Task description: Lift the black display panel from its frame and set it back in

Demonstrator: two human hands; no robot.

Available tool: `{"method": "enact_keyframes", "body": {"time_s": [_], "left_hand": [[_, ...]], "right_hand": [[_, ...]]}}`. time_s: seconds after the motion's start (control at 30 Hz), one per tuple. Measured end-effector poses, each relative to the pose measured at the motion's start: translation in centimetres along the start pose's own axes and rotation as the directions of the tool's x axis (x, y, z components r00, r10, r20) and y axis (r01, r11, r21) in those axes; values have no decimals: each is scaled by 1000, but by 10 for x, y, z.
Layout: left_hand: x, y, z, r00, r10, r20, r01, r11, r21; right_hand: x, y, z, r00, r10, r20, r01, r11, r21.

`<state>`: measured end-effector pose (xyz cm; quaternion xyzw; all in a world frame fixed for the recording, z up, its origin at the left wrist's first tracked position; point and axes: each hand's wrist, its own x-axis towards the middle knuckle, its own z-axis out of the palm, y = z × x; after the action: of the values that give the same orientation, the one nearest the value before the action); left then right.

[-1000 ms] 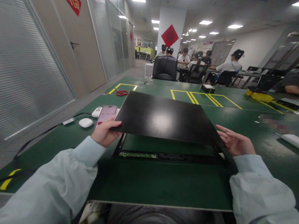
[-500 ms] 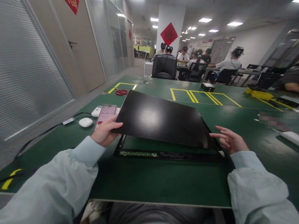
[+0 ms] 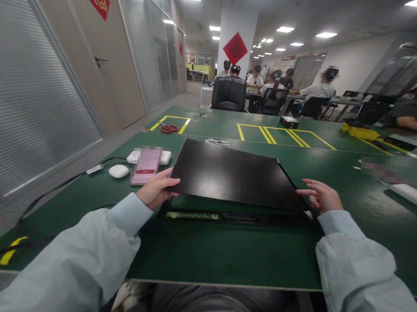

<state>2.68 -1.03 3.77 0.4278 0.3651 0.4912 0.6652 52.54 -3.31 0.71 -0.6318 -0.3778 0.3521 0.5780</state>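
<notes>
A flat black panel (image 3: 232, 173) lies tilted over a black frame (image 3: 224, 217) on the green table (image 3: 221, 251); its near edge is raised a little above the frame. My left hand (image 3: 158, 190) grips the panel's near left corner, thumb on top. At the panel's near right corner my right hand (image 3: 319, 195) has its fingers spread, fingertips touching the edge. A strip of green circuit board (image 3: 192, 216) shows along the frame's front rail.
A phone (image 3: 147, 165), a white earbud case (image 3: 119, 171) and a white charger with cable lie left of the panel. Red scissors (image 3: 169, 128) sit farther back. A white roll (image 3: 416, 197) is at the right. Several people sit at tables behind.
The panel has come down, from steeply raised at the front to nearly flat over the frame. Both hands have followed it lower and slightly inward.
</notes>
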Motion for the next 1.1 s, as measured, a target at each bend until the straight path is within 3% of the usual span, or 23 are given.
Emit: {"method": "enact_keyframes", "body": {"time_s": [0.23, 0.53, 1.1], "left_hand": [[1, 0, 1, 998, -43, -55, 42, 999, -12], [3, -2, -1, 991, -84, -105, 83, 996, -12], [7, -6, -6, 993, -93, -67, 93, 996, 0]], "right_hand": [[4, 6, -1, 999, -31, -6, 31, 999, -32], [9, 21, 0, 969, -241, -48, 198, 883, -425], [-4, 15, 4, 945, -321, -55, 254, 832, -494]]}}
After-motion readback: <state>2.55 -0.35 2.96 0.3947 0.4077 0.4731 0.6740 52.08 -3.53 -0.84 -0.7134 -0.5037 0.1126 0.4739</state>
